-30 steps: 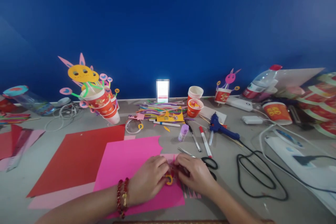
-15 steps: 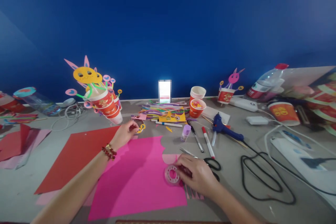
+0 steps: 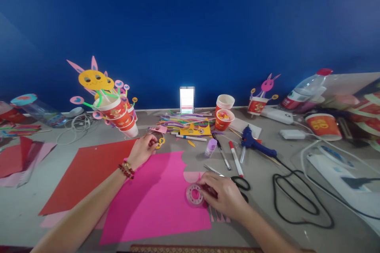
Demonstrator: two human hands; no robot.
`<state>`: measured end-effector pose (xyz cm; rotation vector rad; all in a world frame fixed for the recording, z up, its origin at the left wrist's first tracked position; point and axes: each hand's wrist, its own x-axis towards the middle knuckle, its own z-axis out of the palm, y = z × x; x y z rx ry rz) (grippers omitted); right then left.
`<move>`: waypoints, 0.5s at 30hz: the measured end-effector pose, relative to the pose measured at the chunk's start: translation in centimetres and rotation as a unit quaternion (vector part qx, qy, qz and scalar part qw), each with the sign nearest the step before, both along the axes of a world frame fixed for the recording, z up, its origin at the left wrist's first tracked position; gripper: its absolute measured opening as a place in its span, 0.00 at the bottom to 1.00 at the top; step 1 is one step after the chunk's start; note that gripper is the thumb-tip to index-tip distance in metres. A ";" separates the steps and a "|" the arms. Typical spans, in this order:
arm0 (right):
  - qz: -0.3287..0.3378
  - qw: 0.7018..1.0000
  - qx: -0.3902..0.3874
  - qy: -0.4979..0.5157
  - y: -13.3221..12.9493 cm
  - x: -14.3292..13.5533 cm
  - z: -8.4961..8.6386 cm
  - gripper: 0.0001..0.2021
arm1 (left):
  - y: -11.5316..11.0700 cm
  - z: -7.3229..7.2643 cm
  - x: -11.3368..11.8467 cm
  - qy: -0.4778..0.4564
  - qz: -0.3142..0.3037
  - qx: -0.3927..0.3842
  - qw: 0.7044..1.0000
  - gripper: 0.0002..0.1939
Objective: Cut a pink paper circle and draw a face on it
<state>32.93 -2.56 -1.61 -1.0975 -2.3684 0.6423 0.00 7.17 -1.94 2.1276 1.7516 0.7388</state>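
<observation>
My left hand point(image 3: 144, 149) is closed at the top edge of the bright pink sheet point(image 3: 148, 201), its fingertips beside small yellow rings point(image 3: 160, 142); what its fingers hold, if anything, is too small to make out. My right hand point(image 3: 221, 191) pinches the edge of a clear tape roll point(image 3: 195, 195), which is over the right part of the pink sheet. Black-handled scissors point(image 3: 241, 183) lie partly behind my right hand. A red sheet point(image 3: 92, 170) lies under my left forearm. Pale pink paper pieces point(image 3: 191, 176) show near the tape roll.
Decorated cups point(image 3: 114, 110) stand at the back left. A glue stick point(image 3: 210, 148), a red marker point(image 3: 236, 159) and a blue glue gun point(image 3: 255, 144) lie right of centre. A black cable point(image 3: 303, 205) loops at the right. A bright phone point(image 3: 187, 100) stands at the back.
The camera view has shifted slightly. My left hand has moved a little to the right, closer to the yellow rings. My right hand still holds the tape roll in nearly the same place.
</observation>
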 end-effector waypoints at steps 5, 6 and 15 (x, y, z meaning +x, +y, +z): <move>0.002 1.000 -0.006 -0.002 0.0 0.1 -0.1 0.04 | -3.3 2.3 2.3 0.023 -0.020 0.078 0.996 0.08; 0.004 1.000 -0.009 -0.003 0.0 0.1 -0.1 0.04 | -4.5 2.8 3.2 0.029 -0.051 0.091 0.994 0.08; 0.004 1.000 -0.002 -0.002 -0.1 0.0 0.1 0.05 | -13.9 2.4 9.8 0.123 -0.362 0.122 0.916 0.17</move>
